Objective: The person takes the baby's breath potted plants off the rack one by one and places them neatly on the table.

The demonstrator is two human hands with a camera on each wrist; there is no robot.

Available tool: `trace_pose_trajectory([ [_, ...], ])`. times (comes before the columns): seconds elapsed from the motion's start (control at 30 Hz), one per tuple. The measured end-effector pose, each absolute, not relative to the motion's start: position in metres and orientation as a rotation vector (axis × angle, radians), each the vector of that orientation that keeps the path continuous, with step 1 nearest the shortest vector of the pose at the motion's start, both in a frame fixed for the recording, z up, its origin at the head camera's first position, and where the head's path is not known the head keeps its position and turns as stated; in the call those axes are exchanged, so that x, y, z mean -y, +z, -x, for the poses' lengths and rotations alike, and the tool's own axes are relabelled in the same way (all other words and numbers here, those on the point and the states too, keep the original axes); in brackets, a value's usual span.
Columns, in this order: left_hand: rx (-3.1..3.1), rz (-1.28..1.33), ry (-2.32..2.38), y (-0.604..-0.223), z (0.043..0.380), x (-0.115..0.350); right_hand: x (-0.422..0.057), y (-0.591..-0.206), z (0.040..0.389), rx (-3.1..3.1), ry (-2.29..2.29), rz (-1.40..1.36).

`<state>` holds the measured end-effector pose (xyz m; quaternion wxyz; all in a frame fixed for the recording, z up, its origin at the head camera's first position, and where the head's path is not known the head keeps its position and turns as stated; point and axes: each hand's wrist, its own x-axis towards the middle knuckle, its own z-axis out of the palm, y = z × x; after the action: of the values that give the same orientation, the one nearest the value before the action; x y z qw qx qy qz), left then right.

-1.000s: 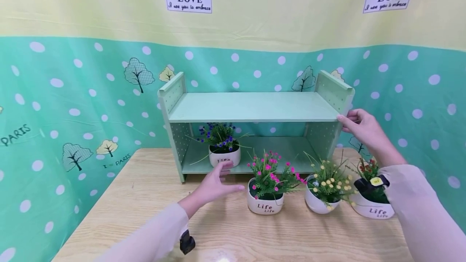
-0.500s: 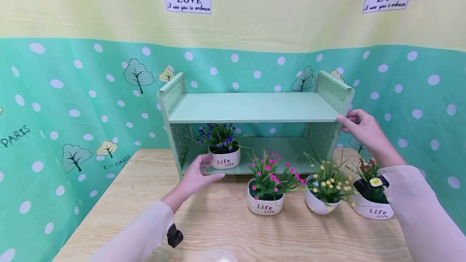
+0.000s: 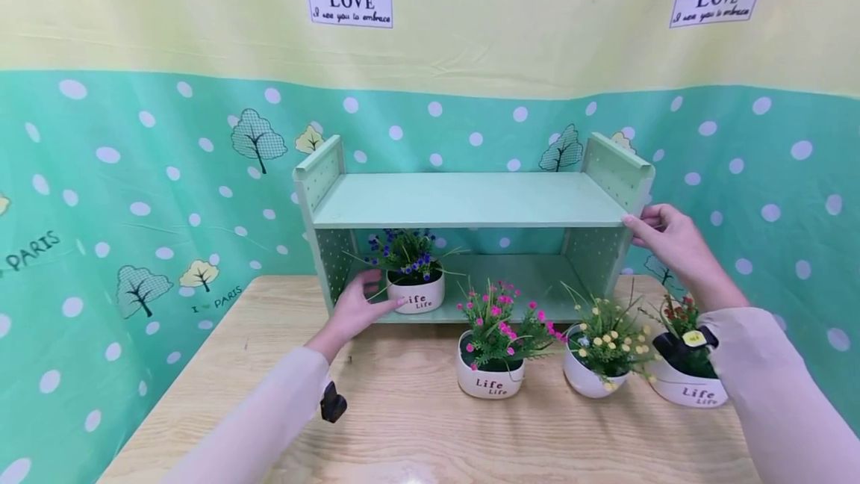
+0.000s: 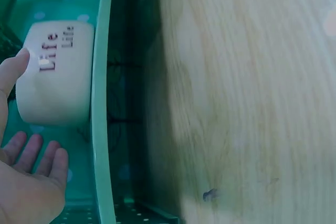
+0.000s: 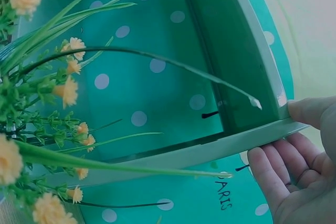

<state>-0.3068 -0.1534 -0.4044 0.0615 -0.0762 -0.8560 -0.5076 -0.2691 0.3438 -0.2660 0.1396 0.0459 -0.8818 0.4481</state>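
On the lower board of a pale green two-tier shelf stands a white "Life" pot with blue flowers, near the left end. My left hand is at that pot's left side, thumb across its front near the rim. In the left wrist view the fingers lie loosely extended beside the white pot, with a gap to it; whether the thumb touches it I cannot tell. My right hand grips the front edge of the shelf's right side panel, thumb in front, fingers behind, as the right wrist view shows.
Before the shelf, on the wooden table, stand a pot with pink flowers, one with yellow flowers and one with red flowers, partly behind the right sleeve. A dotted green curtain hangs behind.
My left hand has moved left from in front of the blue-flowered pot, then forward to its left side, the thumb now over its front. My right hand keeps its grip on the shelf.
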Motion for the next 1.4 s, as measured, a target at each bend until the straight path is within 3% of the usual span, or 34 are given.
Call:
trace_pose_trajectory([
  [0.53,2.655,0.292,-1.679,-0.407,0.337,0.145,-0.343,-0.267,0.268,2.549,1.3,-0.12],
  [1.4,2.616,0.255,-1.748,-0.406,0.337,0.14,-0.345,-0.266,0.27,2.561,1.286,-0.118],
])
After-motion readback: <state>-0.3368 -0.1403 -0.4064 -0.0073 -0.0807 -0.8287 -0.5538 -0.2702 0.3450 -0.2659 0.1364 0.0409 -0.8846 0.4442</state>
